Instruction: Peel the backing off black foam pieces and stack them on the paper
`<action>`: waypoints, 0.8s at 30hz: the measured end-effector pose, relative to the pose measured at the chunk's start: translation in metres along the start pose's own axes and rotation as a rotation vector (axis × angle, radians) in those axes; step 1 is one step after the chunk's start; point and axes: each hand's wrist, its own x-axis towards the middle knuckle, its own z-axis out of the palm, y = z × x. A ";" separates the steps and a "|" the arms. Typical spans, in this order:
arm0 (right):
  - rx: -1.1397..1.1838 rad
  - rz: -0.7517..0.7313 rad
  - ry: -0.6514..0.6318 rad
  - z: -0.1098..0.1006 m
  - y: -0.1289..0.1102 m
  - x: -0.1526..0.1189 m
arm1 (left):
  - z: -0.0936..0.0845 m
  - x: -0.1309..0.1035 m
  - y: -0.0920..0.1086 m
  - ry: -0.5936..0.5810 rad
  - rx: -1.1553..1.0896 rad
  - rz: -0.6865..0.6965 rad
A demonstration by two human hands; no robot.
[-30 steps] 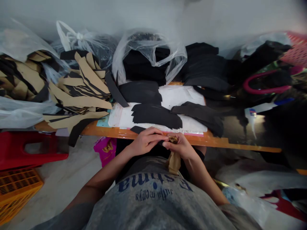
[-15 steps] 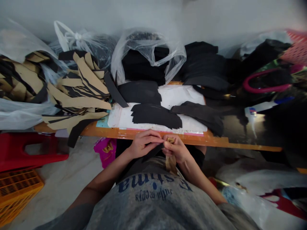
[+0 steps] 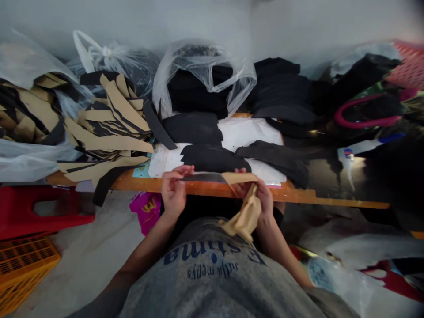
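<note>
- Strip (image 3: 207, 177) of black material, held taut above the bench (image 3: 298, 194) edge, its tan backing (image 3: 245, 216) peeling away.
- Left hand (image 3: 174, 190) fingers pinch the strip's end, steadying it.
- Right hand (image 3: 261, 198) fingers grip the backing, which hangs toward the lap.

A thin, dark strip (image 3: 203, 177) is stretched flat and nearly level in the air between two hands, just above the near edge of an orange table. Its surface has a dull sheen. A tan paper backing (image 3: 243, 207) is peeled partly off it: one tan flap lies folded over the strip's end at 3 o'clock, and the rest hangs down crumpled toward 5 o'clock, over the person's shirt. The left hand (image 3: 174, 190) pinches the strip's end at 9 o'clock. The right hand (image 3: 261, 196) grips the end at 3 o'clock together with the backing.
</note>
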 end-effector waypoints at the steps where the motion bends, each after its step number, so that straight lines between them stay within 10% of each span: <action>1: -0.021 -0.054 0.018 -0.010 -0.007 0.004 | -0.004 0.002 -0.002 0.092 -0.070 -0.054; 7: -0.750 -0.268 0.149 -0.054 -0.040 0.010 | -0.025 0.022 -0.003 0.172 -0.186 -0.209; 15: -1.089 -0.275 -0.450 0.013 -0.040 -0.008 | 0.014 0.021 0.016 -0.881 0.438 -0.058; 24: -1.112 -0.274 -0.525 0.017 -0.032 -0.004 | 0.013 0.005 0.008 -0.804 0.176 -0.354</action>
